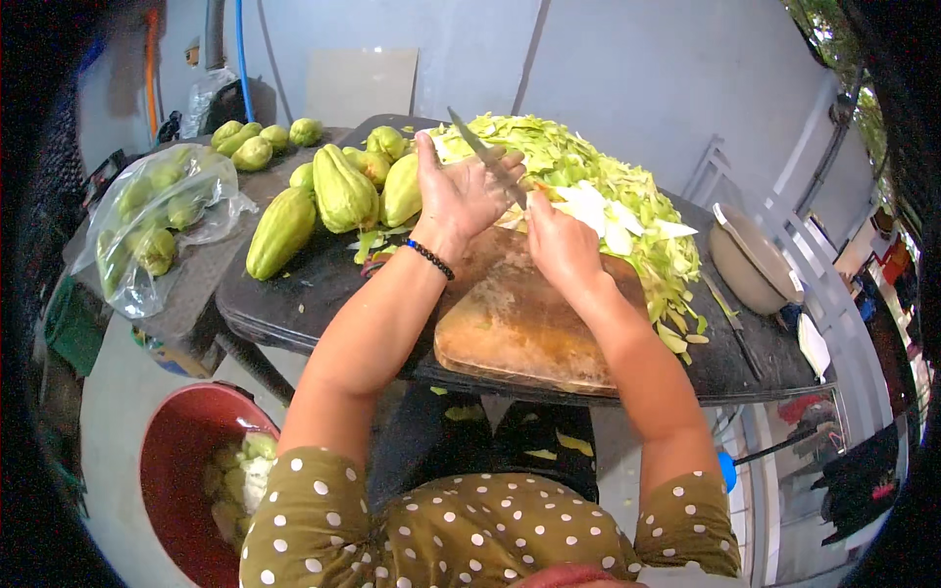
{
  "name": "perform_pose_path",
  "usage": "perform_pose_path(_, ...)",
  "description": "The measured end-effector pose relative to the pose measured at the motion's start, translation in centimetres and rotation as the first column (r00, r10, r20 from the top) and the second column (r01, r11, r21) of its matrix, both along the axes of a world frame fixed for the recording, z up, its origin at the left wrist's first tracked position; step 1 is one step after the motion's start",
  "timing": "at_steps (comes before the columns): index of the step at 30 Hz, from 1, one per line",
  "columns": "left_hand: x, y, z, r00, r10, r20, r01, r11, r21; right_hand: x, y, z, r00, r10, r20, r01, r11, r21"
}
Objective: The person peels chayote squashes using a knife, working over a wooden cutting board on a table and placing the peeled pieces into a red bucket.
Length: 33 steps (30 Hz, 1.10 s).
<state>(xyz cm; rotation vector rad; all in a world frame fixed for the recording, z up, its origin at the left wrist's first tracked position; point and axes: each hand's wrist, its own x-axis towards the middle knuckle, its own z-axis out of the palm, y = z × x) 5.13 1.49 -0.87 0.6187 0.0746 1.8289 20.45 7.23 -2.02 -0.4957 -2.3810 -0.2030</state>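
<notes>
My right hand [562, 239] grips the handle of a knife [478, 147], its blade pointing up and to the left. The blade passes over the palm of my left hand [470, 184], which is turned up with the fingers spread; whether they touch is unclear. Beneath both hands lies a worn wooden cutting board [522, 316] on the black table. Whole chayotes [343, 189] are grouped left of my left hand. Behind and right of the board rises a large heap of green peelings [588, 162], with pale slices [603, 217] near my right hand.
A clear plastic bag of chayotes [154, 213] lies on the left table. A red tub [173, 456] holding pale pieces stands on the floor. At the right are a second knife [746, 353], a brown basin [757, 264] and a white cloth-like item [812, 349].
</notes>
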Motion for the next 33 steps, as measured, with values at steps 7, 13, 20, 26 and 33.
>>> perform_pose_path(7,-0.2,-0.6,0.4,0.999,0.003,0.052,-0.005,0.999,0.031,0.1,-1.8,-1.2,0.991,0.116,-0.061,-0.104,0.98,0.169)
perform_pose_path(13,-0.5,-0.7,0.5,0.996,-0.072,0.059,0.066,0.993,0.096,-0.2,-1.4,-1.0,0.998,0.034,-0.058,-0.028,0.995,0.093)
perform_pose_path(20,-0.3,-0.5,0.6,0.996,-0.026,0.091,0.018,0.996,0.082,-0.2,-0.2,-0.5,0.998,0.049,-0.048,-0.044,0.995,0.092)
perform_pose_path(26,-1.7,-0.5,-0.1,0.995,-0.095,0.009,0.094,0.99,0.107,0.2,-3.7,-0.6,0.981,0.193,-0.031,-0.183,0.961,0.209)
perform_pose_path(33,-0.1,0.8,-0.3,0.98,-0.194,-0.05,0.195,0.981,0.007,0.2,-1.8,0.4,0.987,0.115,-0.112,-0.1,0.986,0.136)
